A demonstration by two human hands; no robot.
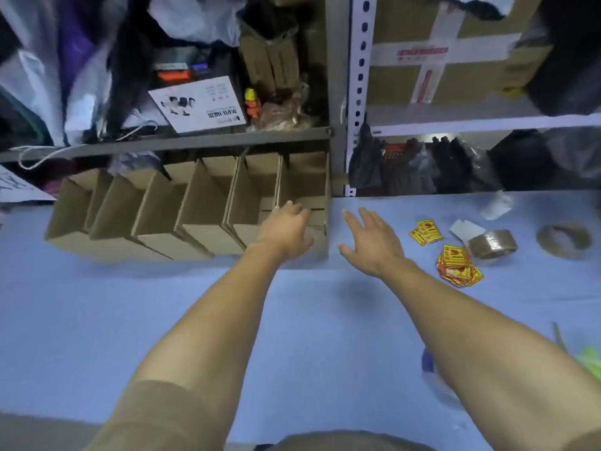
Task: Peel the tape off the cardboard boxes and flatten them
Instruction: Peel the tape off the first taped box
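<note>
Reaching for the end cardboard box

Left hand (286, 236) rests loose-fingered on the box (305, 203); right hand (370, 242) spread just beside it, holding nothing. A careless pull could topple the neighbouring boxes (162, 216).

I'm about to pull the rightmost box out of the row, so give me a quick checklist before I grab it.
1. Left hand on the rightmost open brown cardboard box: ok, fingers over its near edge.
2. Right hand free: ok, open above the blue table.
3. Table space in front: ok.
4. Brown packing tape roll and yellow-red stickers out of the way: ok.
5. Tape on the box: cannot tell.
</note>
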